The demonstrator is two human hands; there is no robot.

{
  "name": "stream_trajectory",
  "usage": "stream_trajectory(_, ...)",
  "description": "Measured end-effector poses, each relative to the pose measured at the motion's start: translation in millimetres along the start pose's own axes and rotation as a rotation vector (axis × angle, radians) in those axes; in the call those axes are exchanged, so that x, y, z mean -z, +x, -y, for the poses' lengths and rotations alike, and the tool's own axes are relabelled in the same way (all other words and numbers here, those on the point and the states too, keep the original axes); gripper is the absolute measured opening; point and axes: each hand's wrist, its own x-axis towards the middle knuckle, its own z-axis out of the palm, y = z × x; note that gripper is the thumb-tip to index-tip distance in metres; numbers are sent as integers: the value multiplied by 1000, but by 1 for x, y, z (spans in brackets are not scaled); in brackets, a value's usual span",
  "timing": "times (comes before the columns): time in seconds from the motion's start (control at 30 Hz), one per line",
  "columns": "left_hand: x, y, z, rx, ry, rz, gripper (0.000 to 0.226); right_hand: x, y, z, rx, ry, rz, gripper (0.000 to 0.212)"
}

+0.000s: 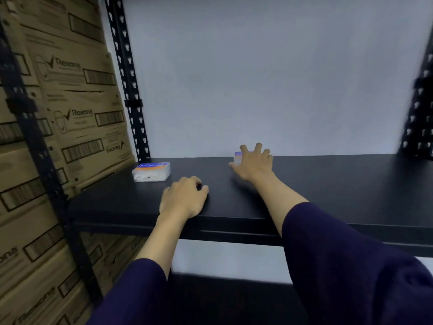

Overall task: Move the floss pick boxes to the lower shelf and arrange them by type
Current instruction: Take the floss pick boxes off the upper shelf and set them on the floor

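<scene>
The right hand (254,164) reaches far back on the black shelf (328,184). Its fingers (259,147) are spread wide. It is at a small floss pick box (237,157) at the back of the shelf, close to the white wall (269,78). The box peeks out at about 10 o'clock from the hand. The hand hides most of the box. The picture is blurry there, so I cannot tell if the hand is holding the box or only touching it.

The left hand (185,198) is at about 8 o'clock from the right hand, nearer the front edge of the shelf. Its fingers are curled in, like a loose fist. It rests on the shelf, and nothing shows in it.

A second floss pick box (151,171) lies flat on the shelf at about 11 o'clock from the left hand. It is clear plastic with an orange and blue label on top. It sits near the left back corner, apart from both hands.

Both arms wear dark purple sleeves (339,254).

A black metal post (127,78) with holes stands at the left back corner of the shelf. Another black post (419,106) stands at the far right, at 3 o'clock. Past the left post are stacked brown cardboard boxes (58,90) with "Rexona" printed on them. Under the shelf, at 6 o'clock, some white wall shows, with something dark below it.
</scene>
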Motion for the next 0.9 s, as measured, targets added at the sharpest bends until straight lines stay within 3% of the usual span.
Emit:
stream_trajectory(0.23, -2, 1, -1, 18, 8, 5, 40, -17, 20, 0, -63, 107, 92, 52)
stream_trajectory(0.47, 0, -2, -1, 30, 13, 28, 42, -9, 12, 5, 28, 120, -35, 37)
stream_trajectory(0.63, 0, -2, -2, 26, 16, 25, 42, -10, 14, 0, 72, 175, -57, 58)
stream_trajectory(0.73, -2, 0, 0, 27, 9, 18, 41, -12, 17, -6, 68, 362, 101, 68)
stream_trajectory(0.9, -5, 4, 1, 27, 3, 8, 40, -9, 15, -4, 79, 395, 138, 61)
